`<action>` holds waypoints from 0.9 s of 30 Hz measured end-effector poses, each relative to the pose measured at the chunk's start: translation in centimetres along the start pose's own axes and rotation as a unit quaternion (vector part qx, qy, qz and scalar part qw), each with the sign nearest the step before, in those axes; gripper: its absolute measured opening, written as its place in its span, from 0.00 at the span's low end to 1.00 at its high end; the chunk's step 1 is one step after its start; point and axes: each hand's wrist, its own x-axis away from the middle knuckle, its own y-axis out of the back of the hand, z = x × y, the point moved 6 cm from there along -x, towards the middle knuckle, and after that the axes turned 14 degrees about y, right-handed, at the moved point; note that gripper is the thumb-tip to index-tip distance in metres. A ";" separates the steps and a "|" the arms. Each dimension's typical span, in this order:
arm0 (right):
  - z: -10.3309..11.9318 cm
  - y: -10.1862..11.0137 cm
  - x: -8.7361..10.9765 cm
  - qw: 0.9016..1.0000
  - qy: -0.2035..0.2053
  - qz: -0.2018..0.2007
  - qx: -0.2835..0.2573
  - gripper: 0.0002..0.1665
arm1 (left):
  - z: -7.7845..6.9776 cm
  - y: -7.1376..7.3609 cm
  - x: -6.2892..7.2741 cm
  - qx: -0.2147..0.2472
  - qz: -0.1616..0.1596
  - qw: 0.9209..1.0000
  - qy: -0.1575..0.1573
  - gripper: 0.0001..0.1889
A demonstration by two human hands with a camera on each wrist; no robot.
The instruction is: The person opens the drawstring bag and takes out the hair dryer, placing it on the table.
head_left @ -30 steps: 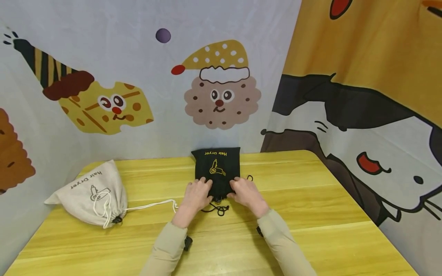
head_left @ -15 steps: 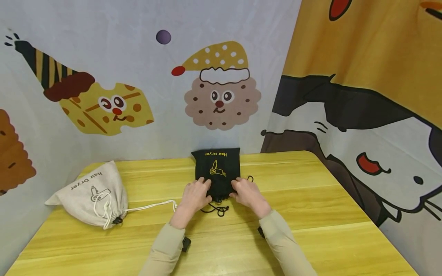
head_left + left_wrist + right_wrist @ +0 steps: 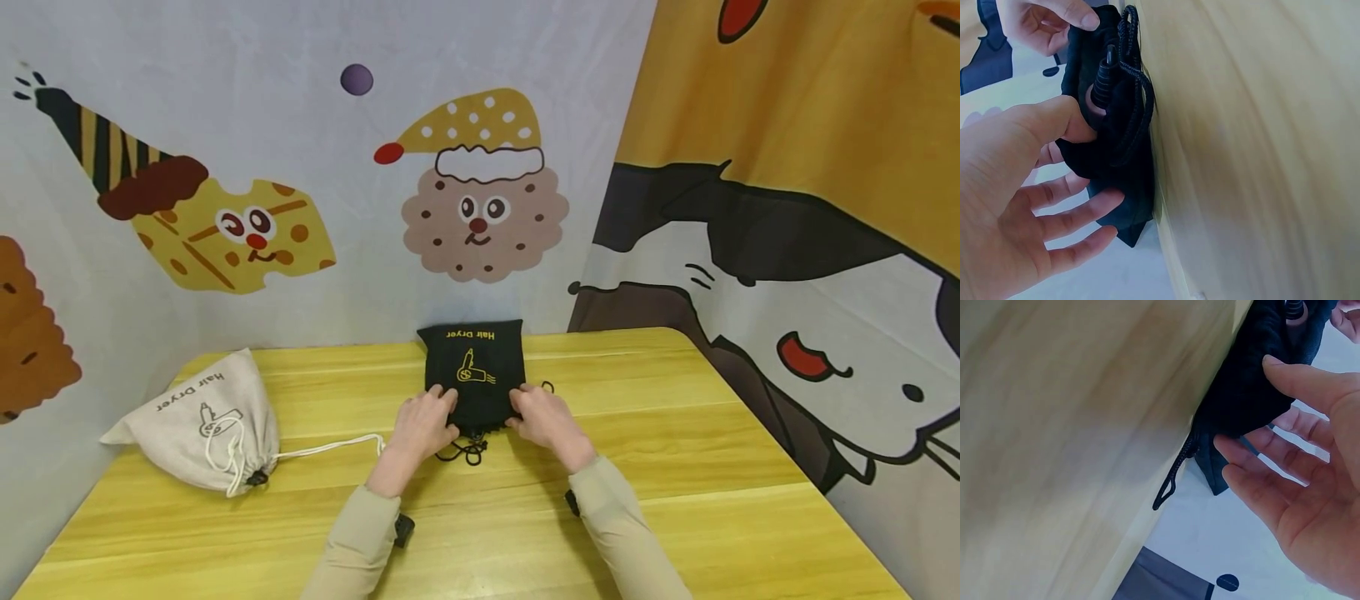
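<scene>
A black drawstring bag (image 3: 472,400) printed "Hair Dryer" lies on the table, its mouth towards me. My left hand (image 3: 423,421) grips the left side of the mouth, thumb on the rim in the left wrist view. On the opposite side my right hand (image 3: 543,417) holds the rim between thumb and fingers. Inside the gaping mouth shows a ribbed black cord sleeve (image 3: 1105,81) on a pinkish end; the rest is hidden in the cloth. A black drawstring (image 3: 1141,94) hangs at the mouth, and another cord loop (image 3: 1169,484) sticks out at the bag's right side.
A filled beige drawstring bag (image 3: 202,425), also printed "Hair Dryer", lies at the left of the wooden table (image 3: 675,517). Its white cord (image 3: 330,446) trails towards my left hand. A cartoon-printed cloth (image 3: 360,250) hangs behind the table's back edge.
My right hand has moved slightly right with the bag's rim, so the mouth is spread wider. The front of the bag looks flatter, and the drawstring at the mouth has shifted a little.
</scene>
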 end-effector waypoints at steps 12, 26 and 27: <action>-0.4 0.0 0.3 1.000 -0.019 0.018 -0.001 0.19 | 0.4 0.2 0.2 0.014 0.013 1.000 0.001 0.13; -1.4 0.2 0.5 0.999 -0.040 0.030 -0.014 0.16 | 1.0 0.4 0.2 0.011 0.017 1.000 0.001 0.12; -1.5 0.2 0.5 0.999 -0.037 0.029 -0.013 0.16 | 1.0 0.3 0.2 0.012 0.019 1.000 0.001 0.12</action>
